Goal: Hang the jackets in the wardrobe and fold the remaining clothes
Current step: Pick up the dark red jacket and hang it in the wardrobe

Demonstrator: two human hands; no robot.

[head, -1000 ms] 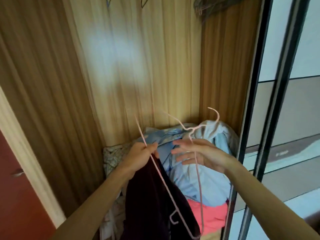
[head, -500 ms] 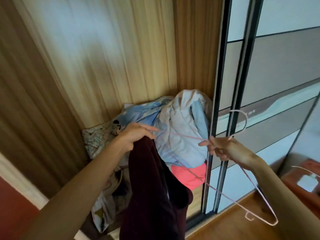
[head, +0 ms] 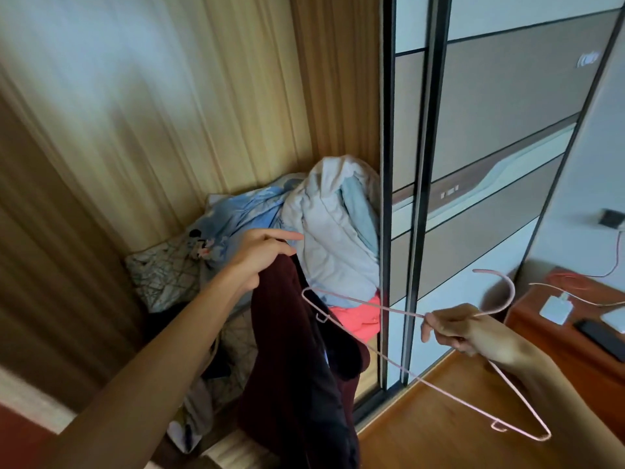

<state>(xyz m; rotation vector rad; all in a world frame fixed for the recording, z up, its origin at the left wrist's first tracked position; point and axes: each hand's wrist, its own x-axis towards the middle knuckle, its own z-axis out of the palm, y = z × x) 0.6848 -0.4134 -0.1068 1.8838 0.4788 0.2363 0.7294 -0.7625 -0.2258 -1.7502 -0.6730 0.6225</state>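
Head view: at the open wardrobe (head: 169,113) your left hand (head: 267,252) pinches the top of a dark maroon jacket (head: 291,367), which hangs limp toward 6 o'clock. Your right hand (head: 453,330), at 4 o'clock, is curled round the neck of a pink wire hanger (head: 399,311), hook uppermost. The hanger's near tip crosses the jacket's edge; whether they touch cannot be told. To do this step well, spread the collar with your left hand and slide that near arm into one shoulder first. Then work in the other, keeping the hook free. The jacket looks soft and heavy, collar and sleeves indistinct. A pile of clothes (head: 331,231) sits at 12 o'clock from it.
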